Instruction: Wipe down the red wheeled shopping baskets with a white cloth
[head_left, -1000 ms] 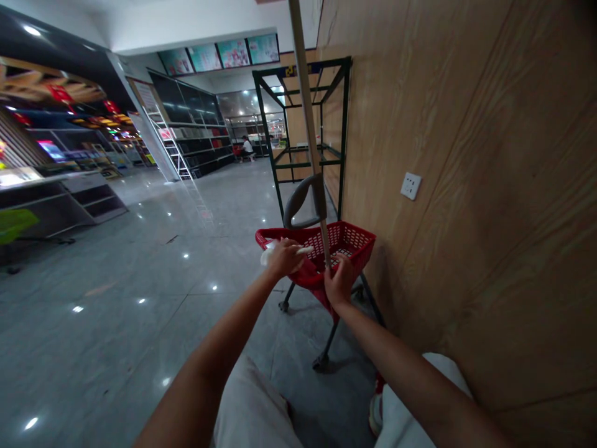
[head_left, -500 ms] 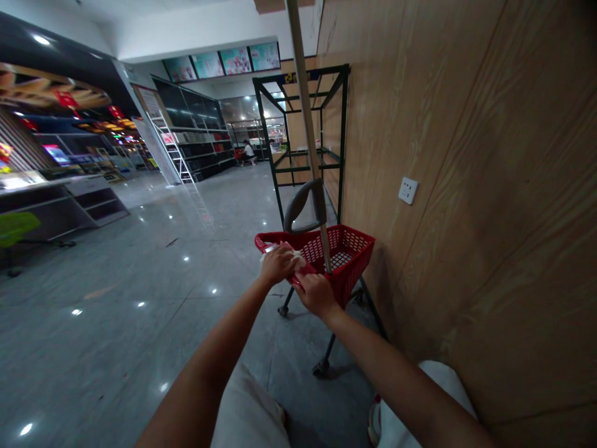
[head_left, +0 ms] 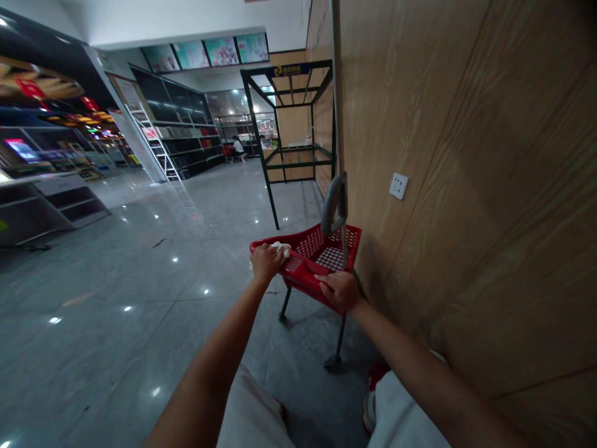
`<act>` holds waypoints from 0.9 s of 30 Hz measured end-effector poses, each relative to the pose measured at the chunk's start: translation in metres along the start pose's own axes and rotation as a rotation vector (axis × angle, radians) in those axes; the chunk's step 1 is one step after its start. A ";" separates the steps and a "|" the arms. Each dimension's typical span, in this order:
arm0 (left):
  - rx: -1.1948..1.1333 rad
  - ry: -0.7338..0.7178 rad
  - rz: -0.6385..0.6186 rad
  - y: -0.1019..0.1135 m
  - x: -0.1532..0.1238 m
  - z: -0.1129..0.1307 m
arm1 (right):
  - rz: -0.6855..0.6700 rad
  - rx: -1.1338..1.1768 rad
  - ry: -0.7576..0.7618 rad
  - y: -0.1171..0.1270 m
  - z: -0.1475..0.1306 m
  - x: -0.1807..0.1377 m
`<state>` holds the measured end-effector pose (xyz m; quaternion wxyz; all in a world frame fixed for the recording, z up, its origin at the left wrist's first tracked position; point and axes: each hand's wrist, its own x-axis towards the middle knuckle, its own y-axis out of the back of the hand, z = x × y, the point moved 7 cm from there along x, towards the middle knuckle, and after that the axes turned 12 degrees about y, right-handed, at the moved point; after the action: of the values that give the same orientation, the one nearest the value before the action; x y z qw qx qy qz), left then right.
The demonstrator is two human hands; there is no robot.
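A red plastic shopping cart (head_left: 303, 280) with a latticed basket stands in front of me on dark legs with casters. My left hand (head_left: 267, 260) presses a white cloth (head_left: 282, 249) against the left end of the cart's near rim, fingers closed over it. At the right end of that rim, my right hand (head_left: 340, 289) grips the red edge, thumb and fingers around it. A long metal pole (head_left: 336, 93) with a grey loop handle (head_left: 332, 202) rises upright from the right side of the basket.
Beyond the cart stands a dark green metal rack frame (head_left: 261, 137). A wood-panel wall (head_left: 443, 186) with a white socket (head_left: 398, 185) runs along the right. Further back are a ladder (head_left: 156, 146), shelves (head_left: 186, 134) and a crouching person (head_left: 239, 148). A counter (head_left: 60, 202) is at the left.
The cart has turned, its pole and grey handle shifting right towards the wall. My left hand has slid with the cloth to the rim's left end; my right hand has moved right.
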<state>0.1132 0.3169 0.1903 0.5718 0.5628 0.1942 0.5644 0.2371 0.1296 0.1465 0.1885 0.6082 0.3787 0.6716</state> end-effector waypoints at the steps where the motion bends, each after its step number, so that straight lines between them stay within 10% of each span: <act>1: 0.004 -0.003 0.011 0.001 -0.005 0.006 | -0.070 0.007 -0.059 0.003 0.008 0.001; 9: 0.004 -0.196 -0.041 -0.001 -0.042 0.069 | -0.483 -0.132 -0.430 0.000 0.023 0.037; 12: -0.053 -0.351 -0.100 -0.001 -0.042 0.076 | -0.469 -0.207 -0.453 -0.004 0.032 0.034; 17: -0.023 -0.177 -0.262 -0.017 -0.021 0.066 | -0.438 -0.255 -0.396 -0.004 0.045 0.027; 22: -0.063 -0.317 -0.080 -0.012 -0.032 0.096 | -0.466 -0.255 -0.417 -0.008 0.048 0.035; 27: 0.051 -0.126 -0.199 -0.022 0.001 0.051 | -0.433 -0.237 -0.380 -0.009 0.047 0.037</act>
<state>0.1668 0.3020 0.1868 0.6215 0.5895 0.2271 0.4633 0.2731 0.1746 0.1632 0.4644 0.6017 0.3765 0.5297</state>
